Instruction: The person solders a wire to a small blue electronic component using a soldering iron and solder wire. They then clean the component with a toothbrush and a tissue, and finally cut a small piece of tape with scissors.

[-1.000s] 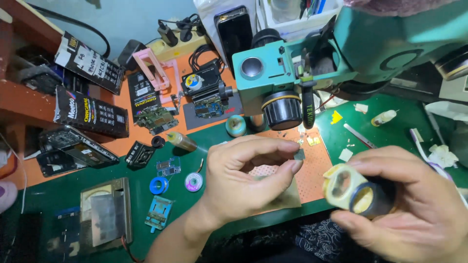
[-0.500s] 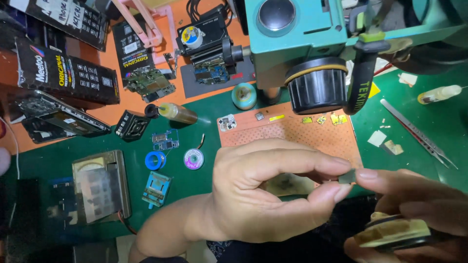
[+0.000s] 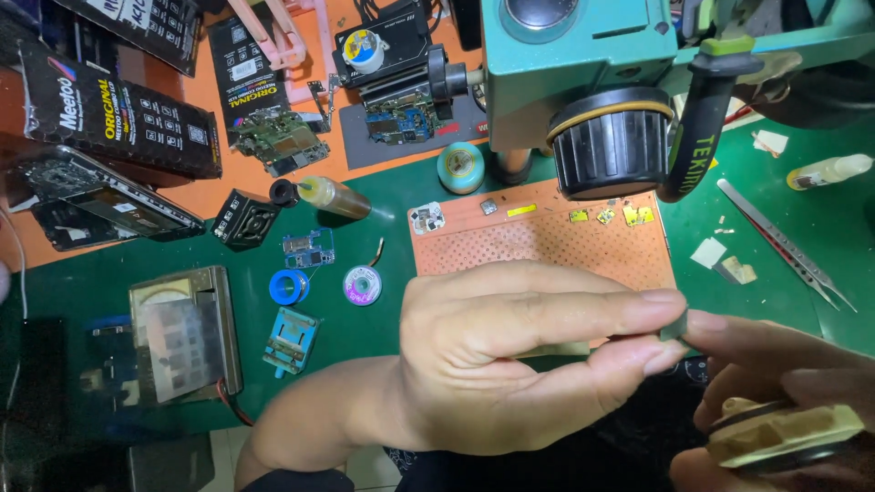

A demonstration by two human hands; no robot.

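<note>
The left hand (image 3: 510, 364) sits low over the green worktop (image 3: 383, 346), thumb and forefinger pressed narrow on a tiny dark chip (image 3: 674, 326) at their tips. A fingertip of the right hand (image 3: 784, 401) touches that same chip, while the rest of that hand wraps a round roll of yellowish tape (image 3: 784, 435) at the bottom right corner.

The chip is so small that I'd worry about it slipping as it passes between the two hands; it would likely vanish among the clutter below or drop off the near edge. The pinch also hides most of it, so its facing can't be judged.

As for containers, a small brown bottle (image 3: 333, 196) lies on its side by the orange perforated mat (image 3: 547, 241), holding amber liquid. A white dropper bottle (image 3: 829, 171) lies to the right; its contents don't show. A round teal tin (image 3: 461, 167) stands under the microscope (image 3: 602, 64), lid on.
</note>
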